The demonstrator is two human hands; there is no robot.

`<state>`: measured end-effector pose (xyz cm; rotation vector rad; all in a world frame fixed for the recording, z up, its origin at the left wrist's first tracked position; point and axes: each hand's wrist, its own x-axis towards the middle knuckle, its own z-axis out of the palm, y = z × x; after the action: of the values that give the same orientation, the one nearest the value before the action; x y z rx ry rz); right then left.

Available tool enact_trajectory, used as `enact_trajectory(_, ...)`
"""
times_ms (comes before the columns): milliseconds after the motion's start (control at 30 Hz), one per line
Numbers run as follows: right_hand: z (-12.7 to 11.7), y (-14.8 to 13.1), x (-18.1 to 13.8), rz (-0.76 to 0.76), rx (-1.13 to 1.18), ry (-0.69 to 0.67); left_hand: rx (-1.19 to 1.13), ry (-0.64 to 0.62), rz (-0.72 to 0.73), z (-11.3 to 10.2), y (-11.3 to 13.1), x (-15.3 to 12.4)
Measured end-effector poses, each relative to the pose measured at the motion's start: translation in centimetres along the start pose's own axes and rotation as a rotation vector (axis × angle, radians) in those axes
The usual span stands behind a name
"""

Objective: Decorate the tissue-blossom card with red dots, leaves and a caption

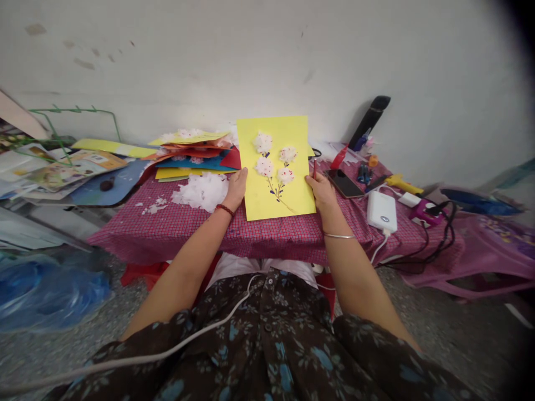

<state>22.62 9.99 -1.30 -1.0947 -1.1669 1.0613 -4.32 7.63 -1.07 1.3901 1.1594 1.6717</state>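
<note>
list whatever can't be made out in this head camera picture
All in the head view:
Yellow card: its back is turned away.
Left hand and right hand: fingers behind the card are hidden by it.
Stack of colored sheets: lower faces covered by sheets above.
Blue plastic bag: cut off by the left edge.
White power bank: markings too small to read.

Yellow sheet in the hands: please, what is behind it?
Around the yellow sheet, the wall shows above, the tablecloth below, and a black loop peeks out at right. Anything directly behind it is covered.
</note>
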Motion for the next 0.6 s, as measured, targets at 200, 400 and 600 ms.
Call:
enact_trajectory(200,0.0,-0.2,0.0,0.075,0.033,0.042,0.144,0.061,0.071,-0.3,0.1,0.3)
enact_trajectory(400,0.0,-0.2,-0.1,0.079,0.01,0.051,0.266,0.08,0.16,-0.2,0.6,0.0)
enact_trajectory(600,0.1,-0.1,0.0,0.075,-0.001,0.053,0.326,0.09,0.242,-0.3,1.0,-0.6)
